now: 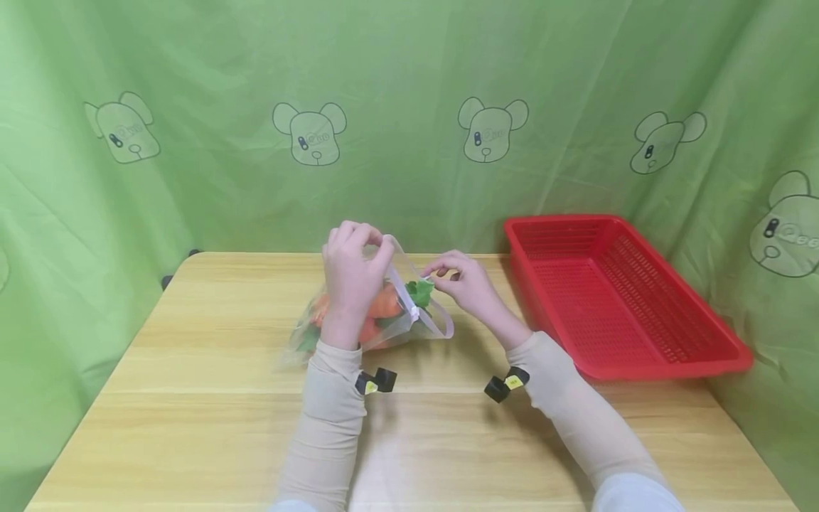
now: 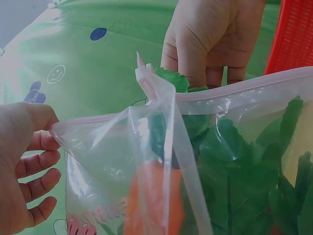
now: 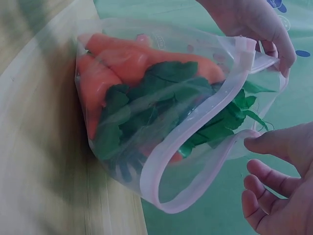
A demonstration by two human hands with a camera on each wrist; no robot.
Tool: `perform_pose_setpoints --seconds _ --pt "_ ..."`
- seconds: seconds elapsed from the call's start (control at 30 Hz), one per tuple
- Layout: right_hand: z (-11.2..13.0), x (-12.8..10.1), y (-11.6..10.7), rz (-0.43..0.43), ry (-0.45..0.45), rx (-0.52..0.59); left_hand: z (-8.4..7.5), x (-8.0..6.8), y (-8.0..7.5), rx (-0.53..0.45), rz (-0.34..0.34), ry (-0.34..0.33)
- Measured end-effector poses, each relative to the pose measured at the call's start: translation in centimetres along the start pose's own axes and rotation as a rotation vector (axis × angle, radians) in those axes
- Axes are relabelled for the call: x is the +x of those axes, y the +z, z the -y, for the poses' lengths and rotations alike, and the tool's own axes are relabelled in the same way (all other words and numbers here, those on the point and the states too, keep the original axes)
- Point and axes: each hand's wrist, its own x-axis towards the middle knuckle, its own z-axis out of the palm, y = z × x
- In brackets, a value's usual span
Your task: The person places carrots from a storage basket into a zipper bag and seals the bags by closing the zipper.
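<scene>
A clear plastic zip bag with a pale rim lies tilted on the table, its mouth spread towards the right. Inside are orange carrots with green leaves; some leaf tips poke out at the mouth. My left hand pinches the far corner of the rim between thumb and index finger, the other fingers loosely bent, as the left wrist view shows. At the mouth's right side, my right hand holds the rim at its thumb tip, beside the leaves. Its index fingertip is hidden behind the thumb in the right wrist view.
To the right stands a red plastic basket with perforated walls. The wooden table spreads under both arms. A green curtain with printed bear heads hangs behind the table and at both sides.
</scene>
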Motion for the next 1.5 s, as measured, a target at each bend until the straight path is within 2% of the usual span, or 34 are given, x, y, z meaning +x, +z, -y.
perform_pose_setpoints --seconds 0.17,0.4,0.6,0.83,1.03,1.2,1.5 --pt "-0.1 0.5 -0.2 -0.015 0.002 0.038 -0.1 0.1 -0.2 -0.005 0.005 -0.014" --pt "0.2 1.2 -1.0 -0.076 -0.014 0.173 -0.2 0.3 -0.9 -0.032 0.014 -0.022" --pt "0.9 1.6 -1.9 -0.109 0.008 0.202 -0.3 0.4 -1.5 -0.063 0.014 -0.018" --pt "2.0 2.4 -2.8 -0.121 0.019 0.157 -0.3 0.6 -2.3 -0.064 0.025 -0.035" --pt "3.2 4.3 -3.6 -0.125 0.024 0.082 -0.3 0.7 -3.0 -0.031 0.053 -0.026" --pt "4.1 6.1 -4.2 -0.143 0.027 0.044 -0.1 0.7 -3.8 -0.015 0.064 0.048" --pt "4.4 8.6 -4.6 -0.154 0.024 0.005 1.0 -0.3 -4.4 0.094 0.122 0.291"
